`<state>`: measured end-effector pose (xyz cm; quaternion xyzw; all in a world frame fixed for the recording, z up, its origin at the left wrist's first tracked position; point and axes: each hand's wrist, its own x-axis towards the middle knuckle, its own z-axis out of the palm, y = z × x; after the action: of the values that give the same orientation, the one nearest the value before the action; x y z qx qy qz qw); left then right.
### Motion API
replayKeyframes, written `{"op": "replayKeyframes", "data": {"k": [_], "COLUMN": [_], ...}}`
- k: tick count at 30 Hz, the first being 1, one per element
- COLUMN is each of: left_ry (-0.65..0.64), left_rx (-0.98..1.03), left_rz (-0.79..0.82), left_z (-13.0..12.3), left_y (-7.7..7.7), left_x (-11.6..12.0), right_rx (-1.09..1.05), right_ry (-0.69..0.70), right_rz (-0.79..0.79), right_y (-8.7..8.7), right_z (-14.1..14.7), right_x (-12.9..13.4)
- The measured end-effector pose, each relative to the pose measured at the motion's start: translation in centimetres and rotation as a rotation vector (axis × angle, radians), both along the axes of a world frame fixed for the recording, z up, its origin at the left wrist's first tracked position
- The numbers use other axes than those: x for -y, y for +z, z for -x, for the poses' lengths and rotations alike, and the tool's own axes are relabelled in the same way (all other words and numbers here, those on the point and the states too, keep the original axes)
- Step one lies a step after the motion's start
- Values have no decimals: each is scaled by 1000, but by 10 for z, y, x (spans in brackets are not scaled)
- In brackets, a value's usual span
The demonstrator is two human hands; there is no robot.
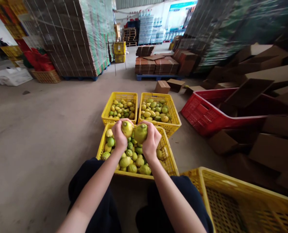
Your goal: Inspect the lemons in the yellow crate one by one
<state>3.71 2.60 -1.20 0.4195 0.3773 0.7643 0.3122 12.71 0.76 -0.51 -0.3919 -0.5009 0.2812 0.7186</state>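
Note:
My left hand [120, 136] is closed around a yellow lemon [127, 128], stem end up. Close beside it, my right hand [152, 139] grips a greener lemon [141, 133]. Both are held over the near yellow crate [171, 158], which holds many green and yellow lemons and stands in front of my knees. Behind it two more yellow crates stand side by side: the back left crate [105, 111] has small green and yellow fruit, the back right crate [176, 118] has larger ones. My hands hide part of the near crate's fruit.
A yellow crate [202, 184] stands at the lower right, by my right knee. Behind it are a red crate [197, 113] and a heap of cardboard boxes [274, 149]. Farther back are flattened cartons [166, 66] on a blue pallet and tall wrapped stacks on both sides.

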Motion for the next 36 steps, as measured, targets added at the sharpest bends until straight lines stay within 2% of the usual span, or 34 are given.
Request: {"op": "replayKeyframes", "data": {"k": [3,8,14,23,36], "left_ry": [52,-11,-78,9,32], "left_rx": [-97,-233,-347,-455,-487], "left_rz": [-160,-272,-221,-227,-269], "left_z": [3,11,18,19,20], "left_y": [0,2,8,9,12], "left_x": [5,10,15,17,18], "right_rx": [196,335,354,336,313], "right_ry": [-75,-122,-71,-78,-58], "right_rz": [-173,-317,-287,-320,-283], "right_y": [-4,-8,-9,-11,-13], "right_z": [1,-3,-5,-6,-5], "right_x": [6,8,10,8,6]}}
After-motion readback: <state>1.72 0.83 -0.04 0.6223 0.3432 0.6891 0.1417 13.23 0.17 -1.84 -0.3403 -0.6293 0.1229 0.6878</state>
